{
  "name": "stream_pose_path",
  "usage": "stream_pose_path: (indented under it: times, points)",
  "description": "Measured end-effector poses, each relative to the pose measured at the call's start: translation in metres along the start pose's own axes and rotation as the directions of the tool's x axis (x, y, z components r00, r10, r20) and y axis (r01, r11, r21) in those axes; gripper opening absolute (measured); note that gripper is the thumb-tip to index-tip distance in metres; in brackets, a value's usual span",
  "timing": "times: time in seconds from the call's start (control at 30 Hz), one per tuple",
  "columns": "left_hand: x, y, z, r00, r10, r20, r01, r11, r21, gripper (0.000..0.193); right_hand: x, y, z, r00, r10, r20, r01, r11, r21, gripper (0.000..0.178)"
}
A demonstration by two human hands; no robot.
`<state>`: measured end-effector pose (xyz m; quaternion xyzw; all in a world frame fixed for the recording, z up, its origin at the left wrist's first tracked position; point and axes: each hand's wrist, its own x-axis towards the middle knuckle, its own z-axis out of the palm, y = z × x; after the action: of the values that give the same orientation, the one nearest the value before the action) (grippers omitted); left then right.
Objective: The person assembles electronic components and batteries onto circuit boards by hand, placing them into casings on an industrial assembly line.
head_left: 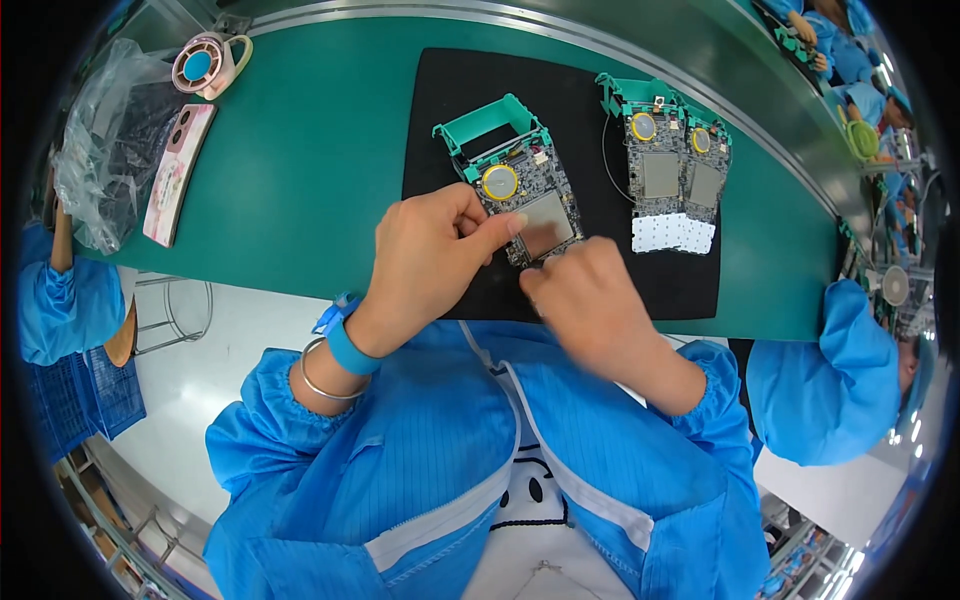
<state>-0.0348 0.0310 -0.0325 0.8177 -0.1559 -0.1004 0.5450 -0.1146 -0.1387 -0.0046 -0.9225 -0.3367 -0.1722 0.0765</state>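
Observation:
A circuit board point(541, 176) with a green plastic frame point(490, 125) at its far end lies at a slant before me. It carries a round coin cell point(499, 182) with a yellow rim and a square silver metal shield point(547, 224). My left hand point(425, 245) grips the board's left edge, its thumb over the shield's corner. At the board's near end, my right hand point(590, 300) is closed with the fingers curled in, slightly blurred. Whatever those fingers pinch is hidden. A blue wrist strap point(352, 345) and a metal bangle circle my left wrist.
Two similar boards point(660, 175) with green frames sit side by side at the right of the black mat point(450, 90), white perforated pieces point(672, 233) at their near ends. A phone point(178, 175), small fan point(200, 66) and clear plastic bag point(110, 150) occupy the green table's left. People in blue sit either side.

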Motion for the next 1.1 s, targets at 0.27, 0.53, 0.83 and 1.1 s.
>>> stream_pose_path:
  times: [0.27, 0.53, 0.83, 1.1]
  points:
    - [-0.036, 0.021, 0.004, 0.998, -0.058, 0.007, 0.057, 0.994, 0.090, 0.031, -0.011, -0.001, 0.004, 0.479, 0.872, -0.097, -0.521, 0.372, 0.768, 0.021]
    - [0.036, 0.053, -0.026, 0.807, 0.586, 0.075, -0.578, 0.757, 0.305, 0.016, 0.003, -0.004, 0.020, 0.461, 0.887, 0.022, -0.420, 0.196, 0.886, 0.020]
    - [0.081, 0.042, -0.026, 0.631, 0.515, 0.581, -0.675, 0.734, 0.082, 0.015, 0.000, -0.004, 0.025, 0.525, 0.849, -0.050, -0.519, 0.366, 0.772, 0.018]
    - [0.100, 0.039, -0.026, 0.536, 0.414, 0.735, -0.619, 0.785, 0.010, 0.017, 0.003, -0.002, 0.027, 0.534, 0.842, -0.081, -0.545, 0.415, 0.728, 0.018]
